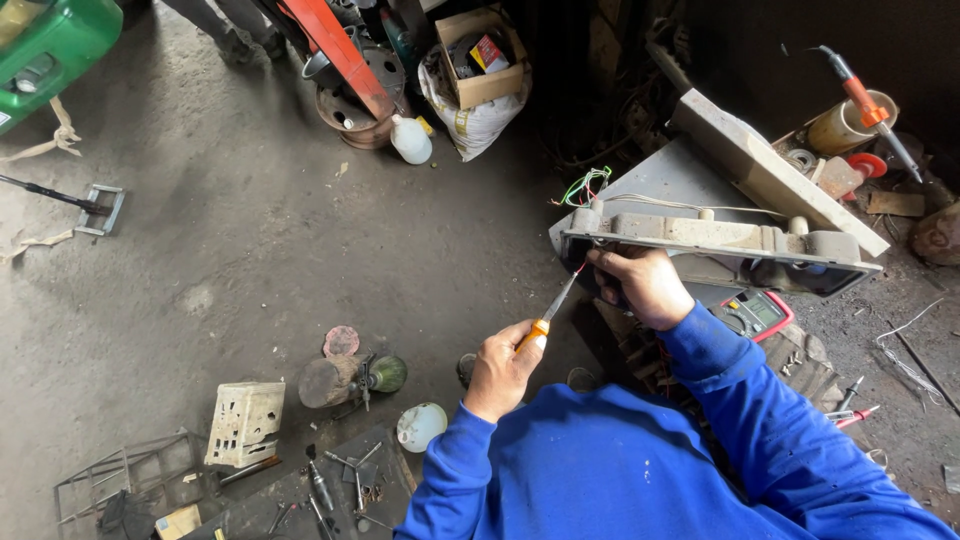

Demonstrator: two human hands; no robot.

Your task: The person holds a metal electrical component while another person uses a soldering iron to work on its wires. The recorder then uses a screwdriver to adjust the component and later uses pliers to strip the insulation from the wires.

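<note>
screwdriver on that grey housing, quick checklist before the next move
1. Left hand gripping the orange-handled screwdriver: ok.
2. Right hand bracing the long grey housing: ok.
3. Screwdriver tip seated in a fastener: cannot tell, the spot is in shadow.
4. Loose green and red wires away from the tip: ok.
5. Multimeter within reach of the right arm: ok.
</note>
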